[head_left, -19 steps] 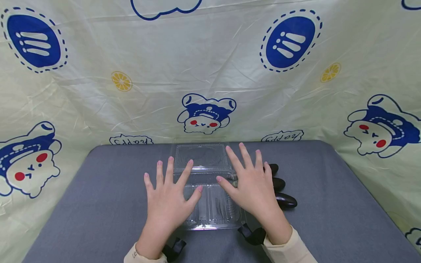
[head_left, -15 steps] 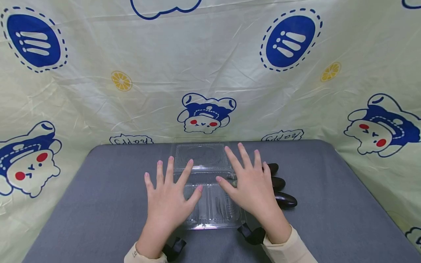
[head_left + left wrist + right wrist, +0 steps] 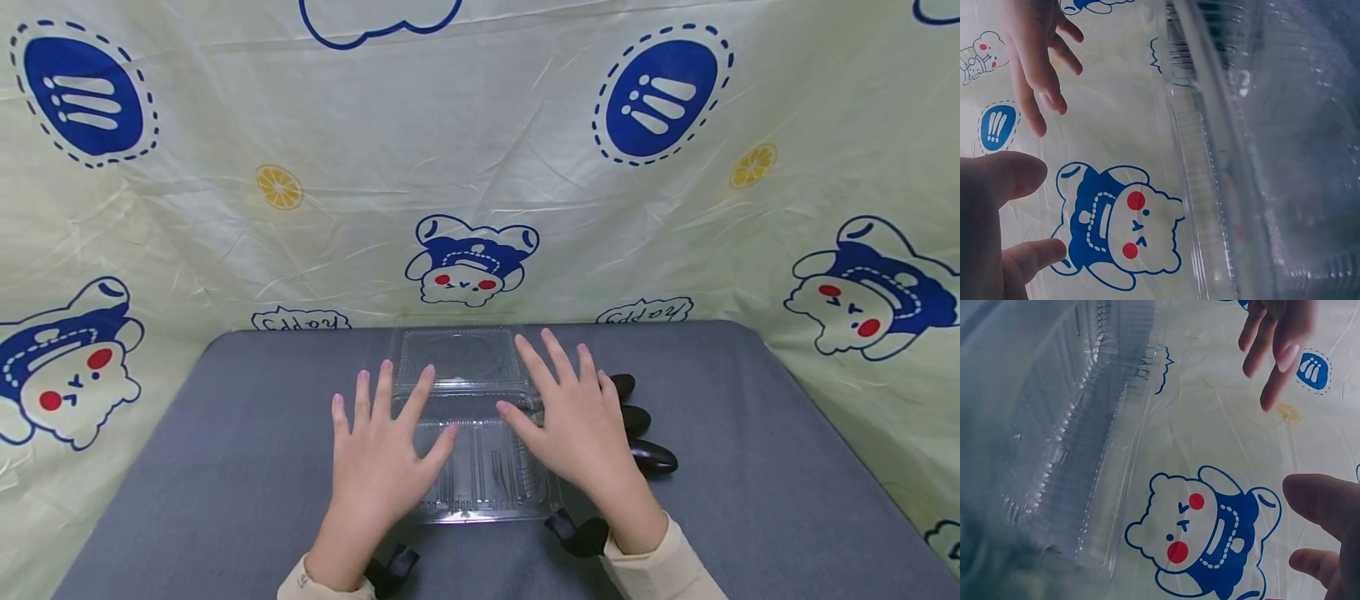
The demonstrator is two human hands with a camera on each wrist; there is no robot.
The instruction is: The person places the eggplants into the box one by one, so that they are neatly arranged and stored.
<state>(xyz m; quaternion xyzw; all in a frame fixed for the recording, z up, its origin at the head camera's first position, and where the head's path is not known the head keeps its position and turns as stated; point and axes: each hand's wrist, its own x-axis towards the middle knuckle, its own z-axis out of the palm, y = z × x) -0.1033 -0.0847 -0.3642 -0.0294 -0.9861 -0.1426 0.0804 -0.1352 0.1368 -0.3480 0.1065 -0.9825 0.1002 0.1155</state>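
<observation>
A clear plastic clamshell box (image 3: 480, 467) lies on the grey cloth in the head view, its lid (image 3: 459, 357) folded back behind the base. My left hand (image 3: 378, 467) hovers with spread fingers over the box's left side. Over its right side my right hand (image 3: 581, 429) is held the same way, palm down, with nothing in it. Several dark, glossy, elongated objects (image 3: 654, 457) lie just right of the box, partly hidden by the right hand. Both wrist views show the box's ribbed wall (image 3: 1204, 187) up close, with the fingers apart from it.
A grey cloth (image 3: 225, 467) covers the table. Behind it hangs a pale curtain (image 3: 480, 125) printed with blue cartoon bears and orange slices. A black strap (image 3: 577, 533) shows at the right wrist, another black strap (image 3: 392, 571) at the left.
The left hand has shifted very slightly left, and the right hand barely at all. The box and the dark objects have stayed in place.
</observation>
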